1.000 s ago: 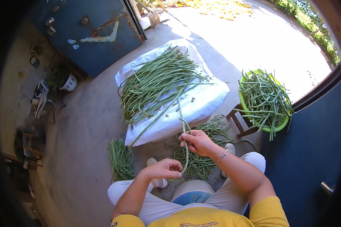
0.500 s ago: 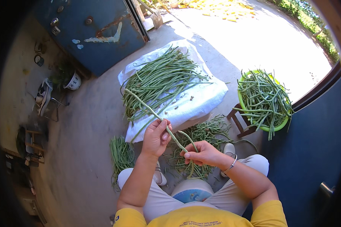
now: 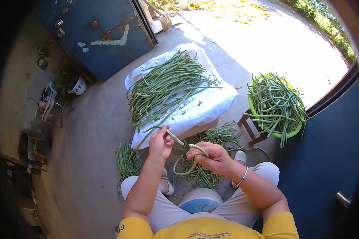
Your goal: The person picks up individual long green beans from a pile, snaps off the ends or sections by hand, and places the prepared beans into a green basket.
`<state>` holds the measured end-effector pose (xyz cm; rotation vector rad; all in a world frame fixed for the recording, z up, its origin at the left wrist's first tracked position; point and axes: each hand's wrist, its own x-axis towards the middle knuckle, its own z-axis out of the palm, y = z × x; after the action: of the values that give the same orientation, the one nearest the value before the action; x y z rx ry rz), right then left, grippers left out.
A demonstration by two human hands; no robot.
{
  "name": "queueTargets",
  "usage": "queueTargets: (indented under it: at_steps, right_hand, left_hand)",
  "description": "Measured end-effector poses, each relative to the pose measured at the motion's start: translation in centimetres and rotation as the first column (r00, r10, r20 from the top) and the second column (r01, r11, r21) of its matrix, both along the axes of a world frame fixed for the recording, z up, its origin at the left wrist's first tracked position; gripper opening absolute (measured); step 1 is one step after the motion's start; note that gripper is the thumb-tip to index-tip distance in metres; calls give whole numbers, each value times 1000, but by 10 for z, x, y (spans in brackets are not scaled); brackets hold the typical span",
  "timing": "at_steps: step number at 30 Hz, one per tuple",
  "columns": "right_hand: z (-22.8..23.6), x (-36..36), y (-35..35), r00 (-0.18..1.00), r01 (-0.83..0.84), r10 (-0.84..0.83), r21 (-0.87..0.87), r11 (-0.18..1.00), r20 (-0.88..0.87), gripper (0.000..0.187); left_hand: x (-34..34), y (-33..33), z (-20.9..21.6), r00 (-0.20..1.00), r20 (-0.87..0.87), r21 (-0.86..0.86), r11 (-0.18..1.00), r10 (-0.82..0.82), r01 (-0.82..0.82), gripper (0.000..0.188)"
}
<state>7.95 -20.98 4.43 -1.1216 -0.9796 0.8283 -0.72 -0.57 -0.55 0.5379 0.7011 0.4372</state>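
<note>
My left hand [image 3: 161, 143] is closed on a piece of green long bean [image 3: 175, 138], which sticks out toward my right hand. A gap separates it from the pieces on the other side. My right hand [image 3: 214, 158] is closed too, gripping long bean pieces; one short end [image 3: 198, 149] points up and left, and a thin curved length [image 3: 182, 174] loops below the fingers. Just beyond my hands, a big bundle of long beans [image 3: 167, 85] lies on a white woven sack [image 3: 205, 107] spread over a raised support. A silver bracelet circles my right wrist.
On the right, a bright green basket [image 3: 294, 132] heaped with bean pieces sits on a small brown stool [image 3: 249, 129]. Cut beans [image 3: 223, 137] lie on the floor between my feet; another bunch [image 3: 127, 161] lies left. Blue metal doors [image 3: 103, 36] stand at far left and right.
The long bean that stretched between both hands is now parted, with a piece in each hand. My left hand's piece has dropped lower, and a loop now hangs from my right hand.
</note>
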Motion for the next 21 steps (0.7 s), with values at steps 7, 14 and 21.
queueTargets:
  at_steps: [7,14,21]
  right_hand:
    - [-31,68,0,716,513,-503,-124,849,-483,21]
    - [-28,85,-9,511,629,-457,-45,776,-728,23]
    - [-24,63,-13,703,452,-327,42,891,-632,26]
  left_hand:
    - [-8,-13,26,970,77,114,968,-232,222,5]
    - [-7,-24,-7,943,-166,147,938,-289,313,5]
    - [3,-44,7,933,62,-110,926,-355,360,30]
